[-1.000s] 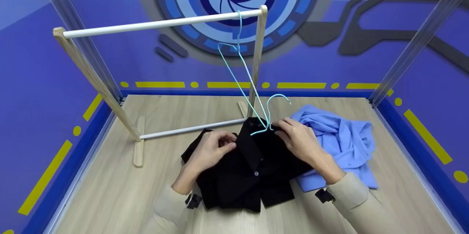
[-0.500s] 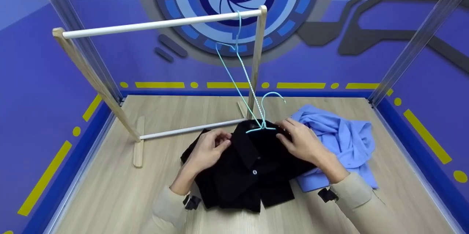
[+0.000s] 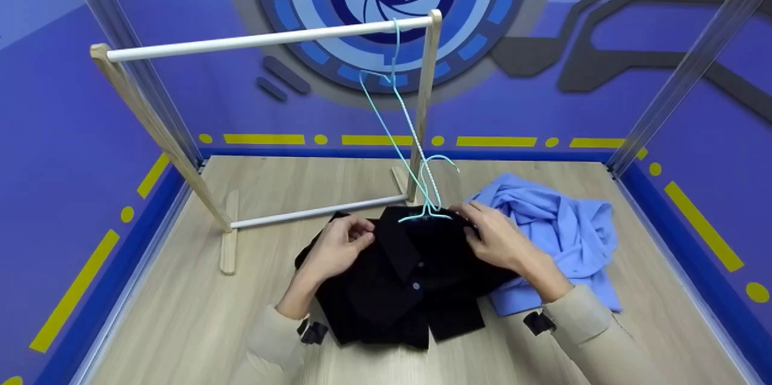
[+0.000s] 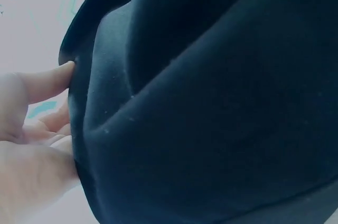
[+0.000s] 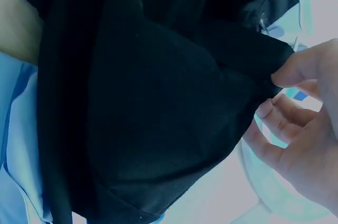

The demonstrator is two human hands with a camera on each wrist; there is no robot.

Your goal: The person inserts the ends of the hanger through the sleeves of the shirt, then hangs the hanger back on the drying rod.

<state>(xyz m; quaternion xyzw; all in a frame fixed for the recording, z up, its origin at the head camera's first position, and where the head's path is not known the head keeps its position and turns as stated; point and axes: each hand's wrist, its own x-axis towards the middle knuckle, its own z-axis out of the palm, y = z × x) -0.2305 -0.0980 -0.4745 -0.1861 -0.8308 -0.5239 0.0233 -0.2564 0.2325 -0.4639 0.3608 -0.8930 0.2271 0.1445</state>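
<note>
A black button-up shirt [image 3: 386, 294] lies bunched on the wooden table. My left hand [image 3: 338, 246] pinches the shirt at its left shoulder, the thumb [image 4: 50, 83] on the cloth's edge in the left wrist view. On the other side my right hand [image 3: 497, 237] pinches the cloth beside the collar; its thumb [image 5: 301, 66] presses the edge in the right wrist view. Out of the collar opening rises a light-blue wire hanger [image 3: 427, 214], its hook curving up and to the right. The hanger's arms run under the black cloth, mostly hidden.
A crumpled blue garment [image 3: 561, 228] lies to the right of the black shirt. Behind stands a clothes rack [image 3: 259, 41] with wooden posts and white bars. A second light-blue hanger [image 3: 405, 112] hangs near the rack's right post, close above the collar.
The hanger in the collar has shifted left and sunk a little, its hook now overlapping the hanging one. My left hand has drifted slightly left with the cloth; the right stays near the collar.
</note>
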